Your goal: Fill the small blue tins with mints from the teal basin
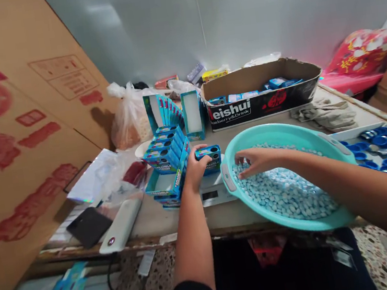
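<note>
My left hand (195,164) is closed around the side of a small blue candy box (210,159) with "caramelo" lettering. The box is over a small white scale (215,195), whose dark display shows; whether it rests on it I cannot tell. My right hand (252,162) reaches into a turquoise basin (278,128), fingers curved and apart from the thumb, at the surface of many light-blue candies (281,195). Beside my left hand, several blue candy boxes (165,151) stand in an open blue display tray (161,183).
An open black carton (263,105) with blue packs stands behind the basin. To the right lie grey gloves (327,115) and a white tray (362,131) of blue lids. A white sealer-like device (121,226) and a large cardboard box (29,116) are at left.
</note>
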### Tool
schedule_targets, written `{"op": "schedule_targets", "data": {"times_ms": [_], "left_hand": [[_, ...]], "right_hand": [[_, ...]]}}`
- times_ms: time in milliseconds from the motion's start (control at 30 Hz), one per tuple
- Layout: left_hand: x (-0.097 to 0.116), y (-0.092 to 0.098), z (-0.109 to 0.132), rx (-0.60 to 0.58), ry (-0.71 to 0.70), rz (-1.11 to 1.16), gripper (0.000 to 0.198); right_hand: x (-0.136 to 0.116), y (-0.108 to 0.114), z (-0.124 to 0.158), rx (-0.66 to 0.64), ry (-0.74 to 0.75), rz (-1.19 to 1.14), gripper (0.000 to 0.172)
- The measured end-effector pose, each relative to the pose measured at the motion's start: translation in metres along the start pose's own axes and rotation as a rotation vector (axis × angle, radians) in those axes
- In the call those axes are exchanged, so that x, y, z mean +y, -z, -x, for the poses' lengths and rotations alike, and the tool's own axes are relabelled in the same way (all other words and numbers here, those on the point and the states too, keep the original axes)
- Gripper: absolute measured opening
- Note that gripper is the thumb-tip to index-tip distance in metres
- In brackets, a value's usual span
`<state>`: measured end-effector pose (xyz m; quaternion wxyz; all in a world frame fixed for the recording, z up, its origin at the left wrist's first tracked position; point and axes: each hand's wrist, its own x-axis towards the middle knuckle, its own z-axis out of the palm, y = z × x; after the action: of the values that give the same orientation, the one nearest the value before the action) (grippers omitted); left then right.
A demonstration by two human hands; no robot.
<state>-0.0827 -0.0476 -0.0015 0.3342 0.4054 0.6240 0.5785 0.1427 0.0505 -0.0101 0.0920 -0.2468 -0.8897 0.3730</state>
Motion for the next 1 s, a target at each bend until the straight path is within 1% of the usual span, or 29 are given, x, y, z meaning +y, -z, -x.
{"op": "schedule_targets", "data": {"times_ms": [100, 167, 233, 300, 400, 500, 600, 800, 1000], "left_hand": [[-0.003, -0.001, -0.003, -0.034, 0.041, 0.038, 0.051], [-0.004, 0.000, -0.005, -0.039, 0.049, 0.065, 0.054], [-0.003, 0.001, -0.008, -0.024, -0.006, 0.113, 0.056], [-0.002, 0.003, -0.011, 0.014, -0.103, 0.186, 0.055], [-0.001, 0.003, -0.011, 0.084, -0.223, 0.263, 0.048], [0.000, 0.001, -0.009, 0.149, -0.271, 0.274, 0.040], [0.001, -0.001, -0.007, 0.185, -0.283, 0.270, 0.038], [0.000, -0.003, -0.008, 0.200, -0.320, 0.216, 0.038], [0.003, -0.005, -0.005, 0.237, -0.300, 0.211, 0.039]], "right_hand": [[-0.008, 0.000, 0.006, -0.012, -0.084, 0.052, 0.030], [-0.010, 0.001, 0.008, -0.020, -0.092, 0.092, 0.023], [-0.011, 0.006, 0.009, -0.029, -0.078, 0.124, 0.015], [-0.011, 0.013, 0.009, -0.042, -0.072, 0.154, 0.012], [-0.013, 0.024, 0.010, -0.022, -0.086, 0.198, 0.014], [-0.017, 0.031, 0.013, 0.030, -0.104, 0.225, 0.012], [-0.017, 0.034, 0.015, 0.068, -0.115, 0.221, 0.011], [-0.008, 0.033, 0.013, 0.132, -0.079, 0.211, 0.013], [-0.002, 0.031, 0.013, 0.187, -0.039, 0.203, 0.013]]}}
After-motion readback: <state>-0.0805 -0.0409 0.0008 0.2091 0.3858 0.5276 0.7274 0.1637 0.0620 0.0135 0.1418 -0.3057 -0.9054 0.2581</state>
